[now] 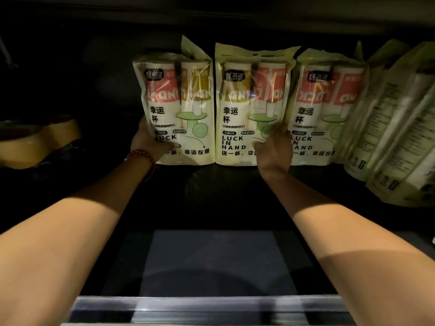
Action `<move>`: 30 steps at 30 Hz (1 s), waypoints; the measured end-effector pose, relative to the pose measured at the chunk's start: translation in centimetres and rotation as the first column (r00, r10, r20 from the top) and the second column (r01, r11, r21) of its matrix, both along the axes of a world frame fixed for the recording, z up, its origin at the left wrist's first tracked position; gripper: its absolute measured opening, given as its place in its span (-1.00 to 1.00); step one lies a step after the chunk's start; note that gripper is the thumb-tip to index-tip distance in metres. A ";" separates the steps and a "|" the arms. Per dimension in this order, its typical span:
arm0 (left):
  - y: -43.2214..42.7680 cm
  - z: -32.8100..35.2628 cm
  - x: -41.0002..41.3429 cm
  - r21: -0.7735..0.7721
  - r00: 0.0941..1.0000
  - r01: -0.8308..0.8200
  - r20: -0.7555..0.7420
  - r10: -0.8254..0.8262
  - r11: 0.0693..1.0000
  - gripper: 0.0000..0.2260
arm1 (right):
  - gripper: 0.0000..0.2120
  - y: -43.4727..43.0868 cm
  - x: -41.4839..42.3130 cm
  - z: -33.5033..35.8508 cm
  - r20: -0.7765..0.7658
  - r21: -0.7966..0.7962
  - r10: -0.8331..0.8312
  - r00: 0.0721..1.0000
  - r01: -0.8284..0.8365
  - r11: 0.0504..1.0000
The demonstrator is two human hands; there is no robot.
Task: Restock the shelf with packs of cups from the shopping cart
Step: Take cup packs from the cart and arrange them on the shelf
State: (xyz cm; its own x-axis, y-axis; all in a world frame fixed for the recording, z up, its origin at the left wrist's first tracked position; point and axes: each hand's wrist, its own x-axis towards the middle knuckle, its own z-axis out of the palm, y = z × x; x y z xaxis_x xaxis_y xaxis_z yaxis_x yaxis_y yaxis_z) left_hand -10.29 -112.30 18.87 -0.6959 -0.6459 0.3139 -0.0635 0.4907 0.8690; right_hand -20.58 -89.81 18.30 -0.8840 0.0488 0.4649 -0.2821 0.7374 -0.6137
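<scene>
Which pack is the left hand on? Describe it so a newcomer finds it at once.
On the dark shelf, three cup packs stand face-out in a row. It is the leftmost pack, its lower corner gripped by the left hand. Alone among them, it shows a red stack left and a gold one right.

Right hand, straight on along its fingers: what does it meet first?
The middle pack of cups: the right hand grips its lower right edge, beside the right pack. Behind it the shelf is dark, so depth there is unclear.
</scene>
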 end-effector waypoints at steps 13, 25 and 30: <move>0.0 0.2 7.7 -0.042 0.929 0.120 0.356 -0.097 0.992 -0.48 | -0.45 7.5 10.0 5.4 0.171 0.306 0.242 0.955 -0.285 0.909; 27.8 -0.5 25.8 -0.598 0.750 0.632 0.312 -0.583 0.493 -0.57 | -0.56 30.7 38.7 -2.6 0.051 0.513 -0.128 0.990 0.084 0.854; 40.6 -7.4 31.0 -0.434 0.449 0.880 0.629 -0.635 0.192 -0.61 | -0.67 39.0 50.0 -9.2 0.186 0.476 -0.355 0.916 0.232 0.848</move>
